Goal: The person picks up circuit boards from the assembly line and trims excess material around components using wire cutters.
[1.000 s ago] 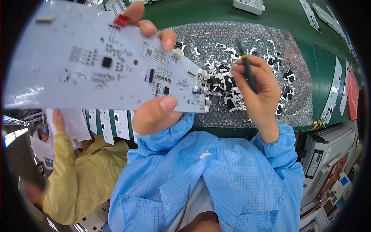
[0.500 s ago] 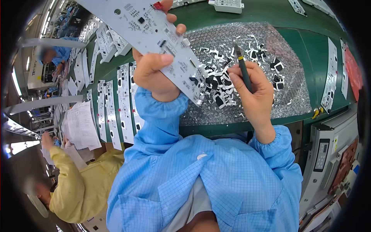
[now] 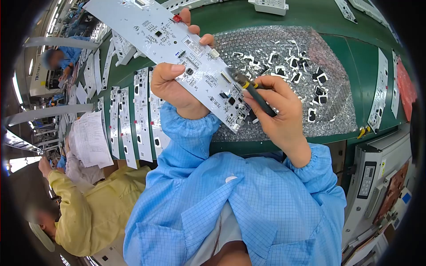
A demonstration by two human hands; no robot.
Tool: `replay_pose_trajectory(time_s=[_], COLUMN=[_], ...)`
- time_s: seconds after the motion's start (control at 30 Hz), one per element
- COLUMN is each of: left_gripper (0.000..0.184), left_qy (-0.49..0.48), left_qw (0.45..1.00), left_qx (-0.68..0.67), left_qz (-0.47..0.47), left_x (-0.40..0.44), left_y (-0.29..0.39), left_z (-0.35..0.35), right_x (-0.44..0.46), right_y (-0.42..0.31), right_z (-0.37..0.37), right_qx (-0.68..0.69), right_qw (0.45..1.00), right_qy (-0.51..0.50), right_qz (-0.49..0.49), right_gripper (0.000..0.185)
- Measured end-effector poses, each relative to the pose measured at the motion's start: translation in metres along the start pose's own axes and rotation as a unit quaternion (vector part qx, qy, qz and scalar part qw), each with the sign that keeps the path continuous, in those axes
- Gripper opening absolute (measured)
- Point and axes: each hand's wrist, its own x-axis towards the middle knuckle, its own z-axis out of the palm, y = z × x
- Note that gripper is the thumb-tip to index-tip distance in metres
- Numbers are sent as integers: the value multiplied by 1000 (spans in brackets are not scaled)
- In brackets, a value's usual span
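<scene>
My left hand (image 3: 177, 91) grips a long white circuit board (image 3: 195, 60) by its edges, thumb on the near side and fingertips on the far side. The board is tilted and carries small chips, connectors and a red part. Closed around dark-handled pliers with yellow bands (image 3: 262, 99), my right hand (image 3: 284, 115) is beside the board's right edge. The blurred jaws lie over that edge near a slot-like connector; whether they touch it I cannot tell. Below, small black-and-white pieces (image 3: 318, 95) lie scattered on bubble wrap (image 3: 335, 95), some hidden behind the board and my hand.
Several similar boards (image 3: 142, 115) lie in a row at left, near papers (image 3: 91, 142). More boards (image 3: 379, 91) are at right beside red wrap (image 3: 404, 82). A grey machine (image 3: 370, 173) stands lower right. A person in a yellow sleeve (image 3: 73, 208) works at left.
The pliers have moved left and down from above the scattered pieces to the board's right edge. The board has shifted slightly down and right, its face catching more light.
</scene>
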Motion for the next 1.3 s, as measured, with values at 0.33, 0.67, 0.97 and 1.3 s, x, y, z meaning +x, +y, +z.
replay_pose_trajectory(time_s=[0.33,0.67,0.97,1.3], left_gripper=[91,92,95,92], left_qy=[-15,-9,-112,-54], left_qw=[998,993,990,970], left_qx=[25,66,-83,-167], left_qz=[60,96,37,-168], left_x=[-6,-4,5,4], left_y=[3,10,20,11], left_z=[3,-6,-25,-30], right_x=[3,4,4,20], right_y=[3,11,-5,-21], right_z=[11,1,-7,-28], right_qx=[-108,5,-24,-407], right_qw=[992,997,998,890], right_qy=[0,38,-25,-112], right_qz=[-64,72,45,-174], right_gripper=[17,10,20,15])
